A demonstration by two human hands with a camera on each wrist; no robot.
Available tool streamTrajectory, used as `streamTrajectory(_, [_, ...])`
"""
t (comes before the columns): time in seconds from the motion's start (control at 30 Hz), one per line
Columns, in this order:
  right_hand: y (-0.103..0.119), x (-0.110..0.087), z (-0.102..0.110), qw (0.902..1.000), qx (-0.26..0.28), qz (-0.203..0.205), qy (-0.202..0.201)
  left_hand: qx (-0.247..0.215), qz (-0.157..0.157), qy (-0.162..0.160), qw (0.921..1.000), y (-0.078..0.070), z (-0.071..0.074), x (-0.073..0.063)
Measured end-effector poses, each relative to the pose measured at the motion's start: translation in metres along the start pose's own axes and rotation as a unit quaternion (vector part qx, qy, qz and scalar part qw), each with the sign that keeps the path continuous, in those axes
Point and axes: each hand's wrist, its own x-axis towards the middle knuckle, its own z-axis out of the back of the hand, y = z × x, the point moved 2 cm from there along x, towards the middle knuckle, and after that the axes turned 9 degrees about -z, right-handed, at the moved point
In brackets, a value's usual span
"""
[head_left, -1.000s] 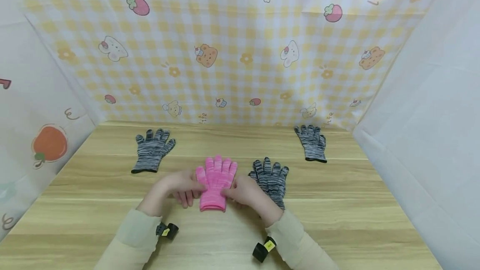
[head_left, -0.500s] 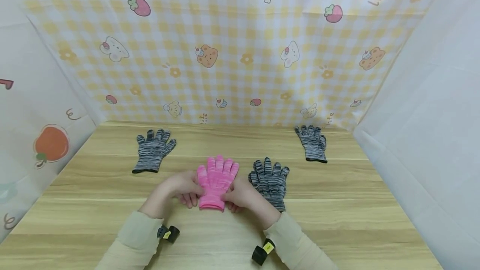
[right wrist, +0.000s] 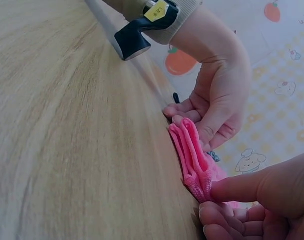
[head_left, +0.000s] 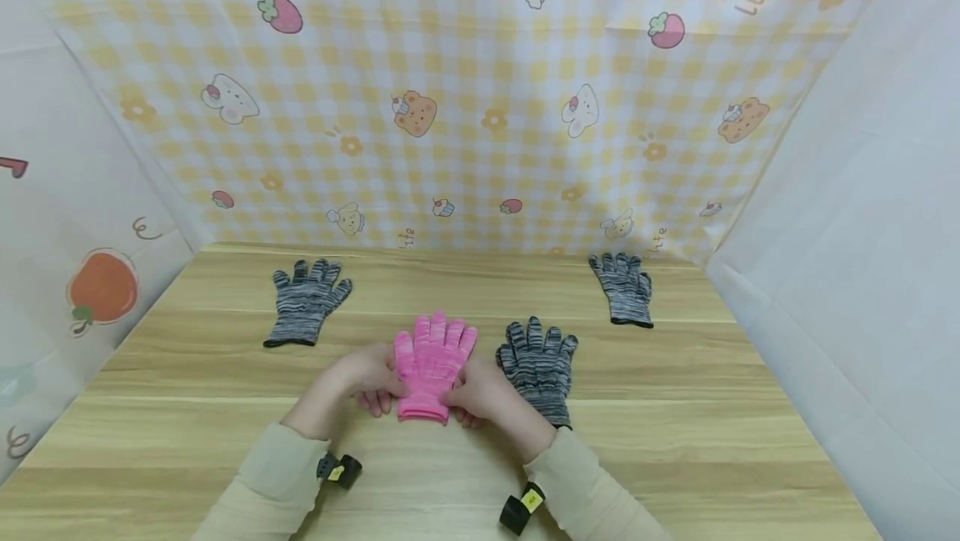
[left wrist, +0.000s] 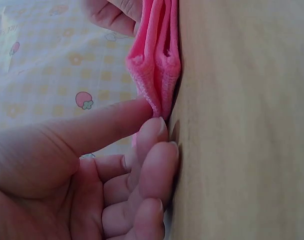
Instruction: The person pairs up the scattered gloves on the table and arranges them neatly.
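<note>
Here are the pink gloves [head_left: 431, 362], just below the middle of the head view, fingers toward the top of the frame, cuff mouths toward the bottom. Left hand [head_left: 369, 374] on the left edge, thumb and fingertips pinching the fabric by the cuff; right hand [head_left: 483, 387] mirrors it on the other edge, same pinch!

Both wrist views show the cuffs [left wrist: 167, 62] layered, so this looks like two gloves stacked. Light stuff, I'd judge: soft, floppy knit, not fragile, with a bit of stretch and little slip against bare fingers. The layers could slide apart, though, so the place to hold is right there at both cuff edges, catching every layer; a fingertip hold would likely let the rest droop.

Around them, grey gloves: one left of centre [head_left: 306, 303], one near the right hand [head_left: 542, 370], one further up at right [head_left: 626, 289].

Now the lettering! The cloth [head_left: 480, 49] reads "luck" at upper left-centre and upper right, with what looks like "life" lower down. The wrist cameras [head_left: 515, 516] carry yellow labels [right wrist: 156, 10]; their marks are too small to make out. No brand shows on the gloves.
</note>
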Motion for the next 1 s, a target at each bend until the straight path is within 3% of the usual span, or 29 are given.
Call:
streamTrajectory(0.37, [0.001, -0.001, -0.001, 0.9993, -0.036, 0.004, -0.012, 0.008, -0.005, 0.002, 0.9999, -0.002, 0.002, -0.002])
streamTrajectory(0.67, [0.005, -0.006, 0.005, 0.9954, -0.085, 0.022, -0.036, -0.021, -0.028, 0.001, 0.9994, -0.003, 0.013, -0.005])
streamTrajectory(0.83, [0.008, -0.008, 0.009, 0.995, -0.083, 0.014, -0.052, -0.006, -0.05, 0.008, 0.9987, -0.002, 0.021, -0.006])
streamTrajectory(1.0, [0.014, -0.005, 0.011, 0.9949, -0.065, 0.031, -0.071, -0.019, -0.071, -0.011, 0.9972, 0.0, 0.03, -0.01])
